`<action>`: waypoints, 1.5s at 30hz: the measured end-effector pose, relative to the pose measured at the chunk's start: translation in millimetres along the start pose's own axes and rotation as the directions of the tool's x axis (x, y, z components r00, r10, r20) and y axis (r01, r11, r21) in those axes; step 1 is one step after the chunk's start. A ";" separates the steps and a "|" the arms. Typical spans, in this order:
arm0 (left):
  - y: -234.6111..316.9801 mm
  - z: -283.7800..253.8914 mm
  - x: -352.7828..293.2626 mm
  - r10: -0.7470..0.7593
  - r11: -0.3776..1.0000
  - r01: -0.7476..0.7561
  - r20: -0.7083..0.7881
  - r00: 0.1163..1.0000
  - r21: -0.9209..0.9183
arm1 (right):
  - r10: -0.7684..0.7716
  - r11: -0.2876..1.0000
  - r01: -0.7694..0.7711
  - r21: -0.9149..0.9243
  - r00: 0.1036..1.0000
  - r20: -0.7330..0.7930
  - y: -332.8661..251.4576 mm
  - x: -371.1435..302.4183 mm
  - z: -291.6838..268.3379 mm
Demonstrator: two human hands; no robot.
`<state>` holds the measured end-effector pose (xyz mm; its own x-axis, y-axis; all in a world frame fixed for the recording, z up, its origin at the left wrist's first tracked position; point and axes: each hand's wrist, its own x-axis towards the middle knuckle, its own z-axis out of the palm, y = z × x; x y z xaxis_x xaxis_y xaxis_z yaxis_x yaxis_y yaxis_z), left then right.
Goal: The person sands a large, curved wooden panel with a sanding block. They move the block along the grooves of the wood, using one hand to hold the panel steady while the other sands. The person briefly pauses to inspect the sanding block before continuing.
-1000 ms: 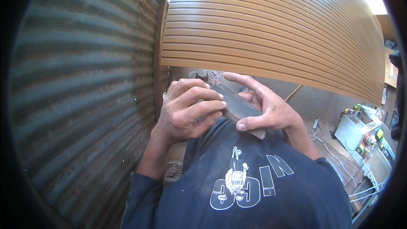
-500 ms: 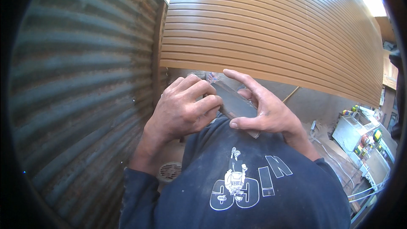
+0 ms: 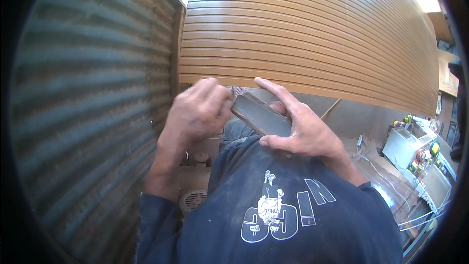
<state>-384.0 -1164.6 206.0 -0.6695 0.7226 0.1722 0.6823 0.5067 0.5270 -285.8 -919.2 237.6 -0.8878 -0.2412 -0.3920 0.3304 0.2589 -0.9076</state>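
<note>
Block (image 3: 267,116) in right fingers (image 3: 279,91), contents of pale box (image 3: 396,147) unclear.

Smooth grey-faced block (image 3: 267,116), matt; rough, rust-stained corrugated metal wall (image 3: 93,93); glossy ribbed panel (image 3: 303,34); dusty cloth sweatshirt (image 3: 337,230).

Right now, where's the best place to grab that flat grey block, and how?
Probably pinch the flat grey block across its two long edges near its upper-left end, coming from the left. It's longer than it is wide, that end juts out, and the right hand has its grip on the lower-right part.
</note>
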 end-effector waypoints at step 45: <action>-23.5 24.2 -49.7 -0.698 0.308 0.565 0.221 0.681 -0.766 | -0.005 0.970 0.000 0.243 1.000 0.022 21.8 27.5 1.1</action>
<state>-359.6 -1201.0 165.0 -0.8674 0.2421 -0.4347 -0.3925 0.2039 0.8968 -302.6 -921.2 206.9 -0.8824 -0.2628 -0.3903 0.3985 0.0236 -0.9168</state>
